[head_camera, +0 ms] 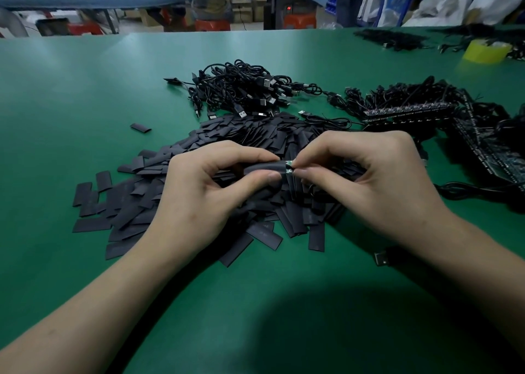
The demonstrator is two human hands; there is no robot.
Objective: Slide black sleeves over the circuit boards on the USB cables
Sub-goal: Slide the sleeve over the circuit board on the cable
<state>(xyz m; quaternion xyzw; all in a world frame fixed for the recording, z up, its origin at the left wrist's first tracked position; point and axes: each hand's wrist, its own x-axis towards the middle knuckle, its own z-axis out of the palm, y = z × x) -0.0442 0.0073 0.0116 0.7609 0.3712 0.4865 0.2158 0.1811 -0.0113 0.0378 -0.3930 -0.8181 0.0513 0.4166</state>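
Left hand (pixel 216 180) pinches sleeve (pixel 262 168), right hand (pixel 360 174) pinches circuit board (pixel 289 167) at its mouth, above sleeve pile (pixel 199 203); risk: flat sleeve snags board corner, or board slips from the thin pinch.

Sleeves (pixel 227 197): matt black plastic, smooth. Table (pixel 85 89): smooth green mat, slight sheen. USB plugs (pixel 265 84): shiny metal. Tape roll (pixel 485 51): glossy yellow.
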